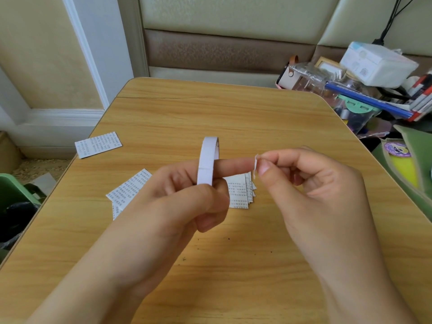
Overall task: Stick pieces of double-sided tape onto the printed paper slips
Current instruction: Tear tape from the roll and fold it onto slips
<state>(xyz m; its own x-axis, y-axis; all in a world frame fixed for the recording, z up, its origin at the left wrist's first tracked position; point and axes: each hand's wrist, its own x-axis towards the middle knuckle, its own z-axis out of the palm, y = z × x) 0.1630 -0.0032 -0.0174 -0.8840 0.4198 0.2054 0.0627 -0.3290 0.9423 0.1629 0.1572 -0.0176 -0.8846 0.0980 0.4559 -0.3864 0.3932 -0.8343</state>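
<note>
The counter (210, 118) carries printed slips (240, 195) mid-counter, beneath the hands, and one slip (98, 145) at its left edge. The left hand (177, 202) wears the tape roll (207, 162) upright on its forefinger, which points right. The right hand (311, 181) fingers pinch a tape piece (255, 166), long axis vertical.

On the table (163, 113) one printed slip (98, 145) lies far left. Two slip piles (240, 192) lie in the middle, under the hands.

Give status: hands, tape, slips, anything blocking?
Left hand holds tape roll, forefinger through it. Right hand pinches small tape piece. Printed slips on table beneath, nothing in the way.
</note>
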